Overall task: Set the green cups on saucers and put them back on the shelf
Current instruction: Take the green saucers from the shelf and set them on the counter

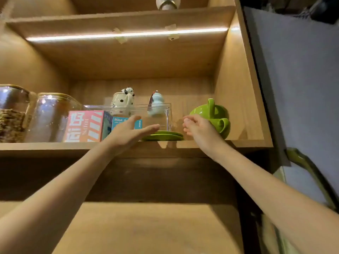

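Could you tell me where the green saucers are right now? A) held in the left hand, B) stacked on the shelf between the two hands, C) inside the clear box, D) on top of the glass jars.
B: the green saucers lie stacked on the shelf, between the open left hand and the right hand.

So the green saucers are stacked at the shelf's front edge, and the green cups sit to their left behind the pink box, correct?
Not quite. The head view shows the green cups to the right of the green saucers, behind the right hand, not behind the pink box. The saucers are indeed stacked at the shelf's front edge.
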A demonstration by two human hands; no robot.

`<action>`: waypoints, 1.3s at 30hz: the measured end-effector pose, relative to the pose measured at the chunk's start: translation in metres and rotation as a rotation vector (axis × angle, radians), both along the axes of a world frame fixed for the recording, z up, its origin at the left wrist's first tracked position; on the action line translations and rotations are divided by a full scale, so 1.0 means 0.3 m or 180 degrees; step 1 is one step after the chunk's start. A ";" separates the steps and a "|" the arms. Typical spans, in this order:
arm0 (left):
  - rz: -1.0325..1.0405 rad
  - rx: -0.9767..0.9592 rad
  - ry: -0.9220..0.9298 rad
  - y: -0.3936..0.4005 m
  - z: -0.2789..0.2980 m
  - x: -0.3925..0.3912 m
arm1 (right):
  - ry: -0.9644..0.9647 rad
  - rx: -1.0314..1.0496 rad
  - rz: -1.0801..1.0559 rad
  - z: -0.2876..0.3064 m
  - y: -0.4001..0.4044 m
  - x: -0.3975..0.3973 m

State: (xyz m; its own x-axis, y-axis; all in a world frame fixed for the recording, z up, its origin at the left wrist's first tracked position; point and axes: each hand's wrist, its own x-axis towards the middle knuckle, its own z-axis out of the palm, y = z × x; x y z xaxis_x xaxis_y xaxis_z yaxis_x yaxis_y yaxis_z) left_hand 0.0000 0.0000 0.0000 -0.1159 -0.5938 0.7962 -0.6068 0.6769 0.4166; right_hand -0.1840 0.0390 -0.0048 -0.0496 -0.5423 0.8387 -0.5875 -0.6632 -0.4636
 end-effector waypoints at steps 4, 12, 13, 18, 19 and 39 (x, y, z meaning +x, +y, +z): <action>0.0018 0.0562 -0.0317 -0.032 0.015 -0.015 | 0.0618 0.0577 -0.0194 0.047 0.031 0.025; 0.0105 0.1180 -0.0153 -0.057 0.048 0.004 | 0.0736 0.1051 -0.0535 0.076 0.052 0.067; 0.0126 0.1151 -0.0106 -0.056 0.044 0.006 | 0.0701 0.1058 -0.0536 0.077 0.051 0.068; -0.0026 0.1121 0.0135 -0.019 0.022 0.016 | 0.0597 0.1150 -0.0506 0.069 0.092 0.081; -0.0125 0.1113 0.0174 -0.009 0.018 0.022 | 0.0541 0.1163 -0.0542 0.072 0.100 0.083; -0.1419 0.1162 0.1083 0.311 -0.042 -0.003 | -0.2241 0.1693 0.1521 0.055 0.347 0.048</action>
